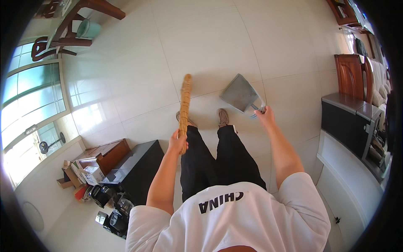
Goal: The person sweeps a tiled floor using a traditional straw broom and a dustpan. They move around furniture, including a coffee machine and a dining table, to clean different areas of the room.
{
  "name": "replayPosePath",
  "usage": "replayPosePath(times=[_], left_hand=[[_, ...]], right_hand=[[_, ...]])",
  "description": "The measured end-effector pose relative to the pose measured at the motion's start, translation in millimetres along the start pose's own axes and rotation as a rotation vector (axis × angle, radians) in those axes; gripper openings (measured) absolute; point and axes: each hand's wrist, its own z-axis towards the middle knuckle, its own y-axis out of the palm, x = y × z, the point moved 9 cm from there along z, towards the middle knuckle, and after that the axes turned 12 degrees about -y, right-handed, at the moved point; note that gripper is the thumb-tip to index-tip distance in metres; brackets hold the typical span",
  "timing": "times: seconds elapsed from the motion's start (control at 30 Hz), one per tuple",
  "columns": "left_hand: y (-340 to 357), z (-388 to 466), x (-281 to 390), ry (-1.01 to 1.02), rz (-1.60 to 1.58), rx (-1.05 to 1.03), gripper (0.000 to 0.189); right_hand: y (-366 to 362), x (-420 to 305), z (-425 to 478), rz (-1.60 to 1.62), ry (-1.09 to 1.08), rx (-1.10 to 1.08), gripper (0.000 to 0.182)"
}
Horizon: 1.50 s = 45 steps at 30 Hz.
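Note:
My left hand [178, 142] is closed around the lower end of a bound straw broom [185, 104]. The broom points away from me, over my left shoe, and dark bands ring its yellow bundle. On the right, my right hand [266, 114] grips the short handle of a grey dustpan [240, 93]. Its flat pan extends ahead and to the left of that hand, above the pale floor tiles; whether its edge touches them I cannot tell. No debris can be made out in the pan.
Pale floor tiles [207, 41] spread ahead. A wooden table [104, 8] and a green bucket [88, 29] are far left. A black cabinet [141, 167] flanks me on the left, near cardboard boxes [74, 176]. At right stand a dark cabinet [344, 124] and wooden furniture [350, 75].

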Motion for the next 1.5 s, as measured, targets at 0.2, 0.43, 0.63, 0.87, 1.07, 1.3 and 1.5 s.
replayPosePath(times=[0.2, 0.43, 0.63, 0.87, 1.07, 1.3, 1.5], left_hand=[[49.5, 44.8, 7.5, -0.026, -0.245, -0.053, 0.023], [168.2, -10.8, -25.1, -0.159, -0.024, -0.323, 0.047], [149.5, -27.9, -15.4, 0.028, 0.257, -0.491, 0.055], [49.1, -65.4, -18.7, 0.583, 0.557, 0.039, 0.058], [-43.5, -63.9, -82.3, 0.120, -0.301, -0.121, 0.053], [-144.6, -25.0, -127.1, 0.116, -1.054, -0.086, 0.029], [-271.2, 6.5, -142.4, 0.064, -1.339, -0.166, 0.017]], right_hand=[[-12.3, 13.2, -6.3, -0.025, 0.011, -0.040, 0.043], [-11.1, 43.0, -7.1, -0.048, 0.017, 0.020, 0.044], [-1.5, 22.9, 1.7, 0.102, -0.113, -0.081, 0.050], [6.6, 45.6, 5.8, 0.221, -0.009, -0.008, 0.038], [11.5, -26.9, 3.3, 0.315, 0.088, -0.050, 0.031], [59.5, -168.2, 17.5, 0.335, 0.036, -0.086, 0.031], [118.1, -299.1, 17.1, 0.231, -0.135, -0.215, 0.028]])
